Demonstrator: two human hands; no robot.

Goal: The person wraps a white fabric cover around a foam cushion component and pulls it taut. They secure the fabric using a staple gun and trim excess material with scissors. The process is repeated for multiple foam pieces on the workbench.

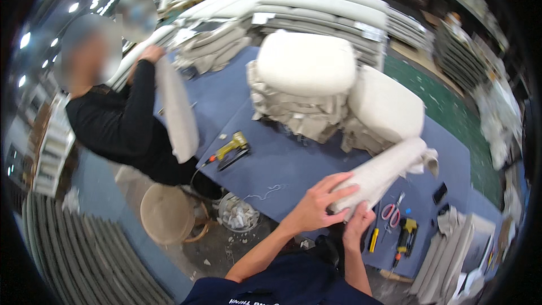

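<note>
A beige fabric-covered cushion [389, 168] is tilted over the blue table, its narrow edge toward me. My left hand [320, 203] grips its near left end, with fingers spread over the cover and the thumb lower down. At the near bottom corner, my right hand [358, 227] is closed on the edge of the same cushion, fingers partly hidden. Loose fabric [424, 162] hangs from its far end. Just right of my right hand lie a yellow cutter knife [374, 239], red-handled scissors [390, 211] and a yellow-and-black staple gun [405, 238].
Two white padded seats [307, 65] [388, 103] rest on fabric stacks behind the cushion. Another staple gun [228, 149] lies left on the blue table [282, 164]. A co-worker [127, 118] at left holds a beige panel [176, 110]. A scrap bucket [238, 213] and round stool [167, 213] stand below.
</note>
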